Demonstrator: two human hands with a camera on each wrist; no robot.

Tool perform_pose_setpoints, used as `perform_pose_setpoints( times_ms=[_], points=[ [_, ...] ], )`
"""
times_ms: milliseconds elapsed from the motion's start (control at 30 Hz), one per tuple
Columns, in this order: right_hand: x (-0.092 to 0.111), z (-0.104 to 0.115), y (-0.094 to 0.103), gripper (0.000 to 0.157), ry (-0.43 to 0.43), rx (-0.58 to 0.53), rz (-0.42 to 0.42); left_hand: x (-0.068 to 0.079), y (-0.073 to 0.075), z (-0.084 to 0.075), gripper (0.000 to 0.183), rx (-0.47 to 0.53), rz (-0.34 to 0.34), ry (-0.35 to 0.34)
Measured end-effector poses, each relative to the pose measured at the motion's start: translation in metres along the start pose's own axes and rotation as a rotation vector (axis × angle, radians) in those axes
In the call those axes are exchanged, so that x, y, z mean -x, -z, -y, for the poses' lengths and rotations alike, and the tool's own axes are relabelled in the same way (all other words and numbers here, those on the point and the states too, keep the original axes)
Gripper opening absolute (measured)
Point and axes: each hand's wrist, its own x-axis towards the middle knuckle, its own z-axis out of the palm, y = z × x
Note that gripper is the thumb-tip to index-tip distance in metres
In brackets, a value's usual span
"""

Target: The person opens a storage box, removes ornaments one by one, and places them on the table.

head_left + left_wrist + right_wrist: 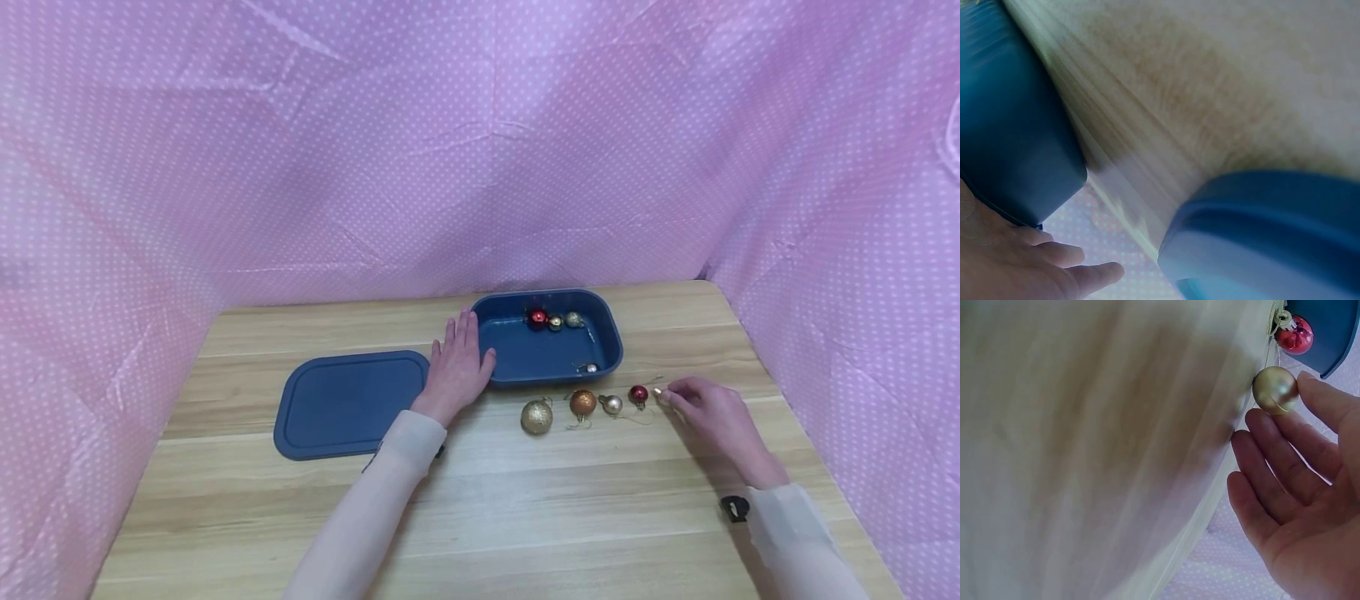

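My left hand (456,371) rests with straight fingers along the left rim of a blue box (517,354); in the left wrist view its fingers (1060,253) lie against the box wall (1016,125). At the right end of a row of Christmas baubles, my right hand (712,417) pinches a small gold bauble (1274,390) between thumb and fingertips. Just left of it lies a dark red bauble (638,395). Farther along the row are a champagne bauble (612,405), an orange glitter bauble (582,402) and a larger gold glitter bauble (536,417).
Inside the box sit a red bauble (537,317), a shiny gold one (555,322), a glittery one (573,319) and a small pale one (591,367). A blue lid (348,404) lies flat left of the box. Pink dotted cloth (480,167) surrounds the wooden table (510,517).
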Motion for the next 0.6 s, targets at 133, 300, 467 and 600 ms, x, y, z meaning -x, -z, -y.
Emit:
perform_pose_setpoints(
  times_ms=[133, 300, 467, 600],
  points=[
    [0.000, 0.000, 0.000, 0.031, -0.003, 0.002, 0.009, 0.000, -0.001, 0.000, 0.075, 0.001, -0.003, -0.002],
    [0.003, 0.003, 0.005, 0.041, 0.001, 0.017, -0.005, 0.000, -0.001, 0.000, 0.075, 0.014, -0.002, 0.000],
    [0.003, 0.012, 0.010, 0.035, 0.109, 0.031, -0.116, 0.000, -0.001, 0.000, 0.076, 0.018, -0.003, -0.001],
    [0.000, 0.026, 0.012, 0.028, 0.202, 0.039, -0.199, 0.000, -0.001, 0.000, 0.076, 0.015, -0.006, -0.001]
  ],
)
